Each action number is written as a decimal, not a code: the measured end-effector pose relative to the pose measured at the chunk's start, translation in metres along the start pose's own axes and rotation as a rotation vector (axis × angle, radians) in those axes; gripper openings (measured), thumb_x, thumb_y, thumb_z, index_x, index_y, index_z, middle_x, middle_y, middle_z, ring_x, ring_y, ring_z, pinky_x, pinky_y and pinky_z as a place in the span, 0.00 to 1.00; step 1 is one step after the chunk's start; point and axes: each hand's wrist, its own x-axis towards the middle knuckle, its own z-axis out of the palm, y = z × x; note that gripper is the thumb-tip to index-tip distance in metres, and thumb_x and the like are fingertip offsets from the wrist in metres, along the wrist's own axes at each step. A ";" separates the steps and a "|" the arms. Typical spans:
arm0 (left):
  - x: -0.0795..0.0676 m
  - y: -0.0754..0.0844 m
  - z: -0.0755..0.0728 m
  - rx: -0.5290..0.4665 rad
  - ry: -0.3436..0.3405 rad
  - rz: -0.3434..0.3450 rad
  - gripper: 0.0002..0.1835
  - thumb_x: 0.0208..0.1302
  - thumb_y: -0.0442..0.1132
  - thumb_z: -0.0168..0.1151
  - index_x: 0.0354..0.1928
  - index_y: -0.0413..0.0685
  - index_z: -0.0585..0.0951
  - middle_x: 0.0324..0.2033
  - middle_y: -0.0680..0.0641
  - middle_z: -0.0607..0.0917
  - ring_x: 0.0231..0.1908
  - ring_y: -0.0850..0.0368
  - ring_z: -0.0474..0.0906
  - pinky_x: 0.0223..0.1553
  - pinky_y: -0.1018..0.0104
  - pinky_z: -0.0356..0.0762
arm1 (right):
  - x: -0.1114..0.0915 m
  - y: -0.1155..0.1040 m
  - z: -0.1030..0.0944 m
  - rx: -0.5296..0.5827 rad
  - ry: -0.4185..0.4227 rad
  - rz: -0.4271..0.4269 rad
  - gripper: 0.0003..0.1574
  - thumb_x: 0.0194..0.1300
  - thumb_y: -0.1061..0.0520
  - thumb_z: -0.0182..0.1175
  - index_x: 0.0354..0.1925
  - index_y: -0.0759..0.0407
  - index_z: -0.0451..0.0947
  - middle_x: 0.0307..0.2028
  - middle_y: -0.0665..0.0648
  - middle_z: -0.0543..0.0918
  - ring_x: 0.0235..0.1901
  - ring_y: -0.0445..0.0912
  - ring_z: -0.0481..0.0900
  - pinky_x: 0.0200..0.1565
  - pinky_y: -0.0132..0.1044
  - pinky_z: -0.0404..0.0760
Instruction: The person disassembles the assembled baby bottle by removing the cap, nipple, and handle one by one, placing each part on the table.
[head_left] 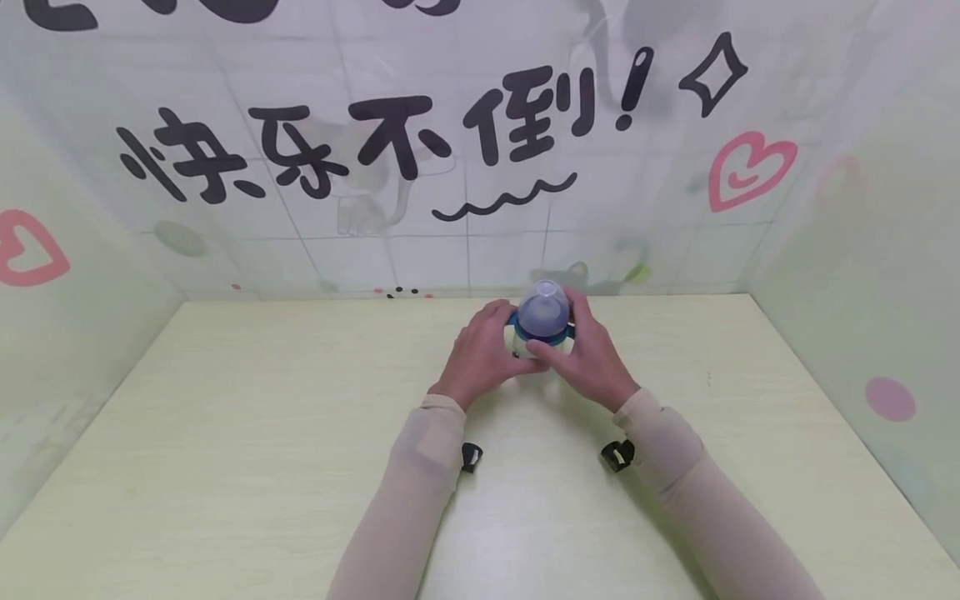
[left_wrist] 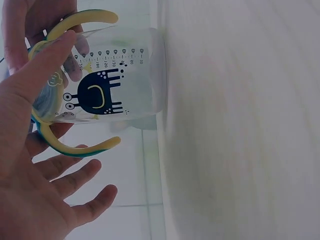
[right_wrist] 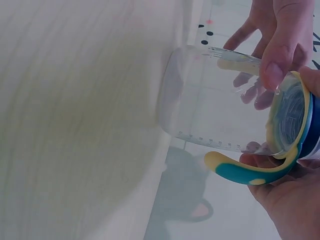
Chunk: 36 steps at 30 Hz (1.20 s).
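A clear baby bottle with a domed translucent cap stands upright near the table's back edge, between both hands. My left hand grips it from the left, thumb laid across the collar; its other fingers spread out behind one handle. From the right, my right hand holds the collar, with its thumb in front and fingers behind the other teal-and-yellow handle. Measuring marks and a dark blue cartoon creature show on the bottle's side. Whether the base fully touches the table cannot be told.
The pale wooden table meets a back wall covered in a printed sheet, just behind the bottle. Side walls rise at left and right. Small black mounts sit by both wrists.
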 end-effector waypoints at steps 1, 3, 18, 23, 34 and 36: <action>0.000 0.000 0.000 -0.006 0.000 0.003 0.44 0.47 0.60 0.78 0.62 0.45 0.74 0.61 0.46 0.77 0.62 0.49 0.71 0.63 0.46 0.68 | 0.000 -0.001 0.000 0.000 -0.001 -0.001 0.47 0.63 0.54 0.70 0.71 0.57 0.54 0.62 0.61 0.73 0.61 0.52 0.73 0.62 0.49 0.74; 0.000 -0.001 -0.001 -0.019 0.003 0.009 0.43 0.46 0.60 0.78 0.61 0.44 0.75 0.58 0.47 0.78 0.59 0.51 0.73 0.62 0.47 0.69 | 0.000 -0.002 0.000 -0.001 -0.005 0.002 0.47 0.63 0.54 0.69 0.71 0.58 0.55 0.62 0.61 0.73 0.61 0.52 0.73 0.62 0.49 0.74; -0.002 0.000 -0.011 -0.162 -0.032 -0.007 0.36 0.45 0.55 0.80 0.54 0.49 0.75 0.48 0.50 0.84 0.48 0.54 0.79 0.50 0.54 0.78 | -0.001 -0.013 -0.004 0.042 -0.023 0.035 0.48 0.63 0.54 0.70 0.71 0.58 0.54 0.62 0.60 0.72 0.61 0.52 0.73 0.63 0.51 0.72; -0.001 -0.002 -0.010 -0.231 -0.026 0.023 0.34 0.46 0.52 0.80 0.52 0.49 0.75 0.46 0.52 0.84 0.49 0.55 0.80 0.49 0.57 0.79 | -0.001 -0.014 -0.005 0.068 -0.020 0.033 0.48 0.63 0.56 0.69 0.72 0.57 0.54 0.63 0.61 0.72 0.61 0.54 0.72 0.63 0.53 0.71; -0.001 -0.001 -0.009 -0.284 -0.030 0.025 0.35 0.45 0.49 0.82 0.54 0.49 0.73 0.50 0.52 0.83 0.51 0.54 0.79 0.50 0.55 0.79 | 0.003 -0.021 -0.014 0.018 -0.041 -0.009 0.46 0.64 0.56 0.68 0.72 0.59 0.55 0.60 0.62 0.75 0.55 0.52 0.76 0.56 0.51 0.76; -0.001 0.000 -0.009 -0.289 -0.039 0.016 0.35 0.45 0.48 0.82 0.54 0.49 0.73 0.50 0.52 0.82 0.52 0.54 0.78 0.50 0.54 0.78 | 0.004 -0.023 -0.018 -0.003 -0.045 -0.028 0.46 0.64 0.56 0.68 0.72 0.57 0.56 0.59 0.61 0.75 0.53 0.52 0.76 0.54 0.51 0.77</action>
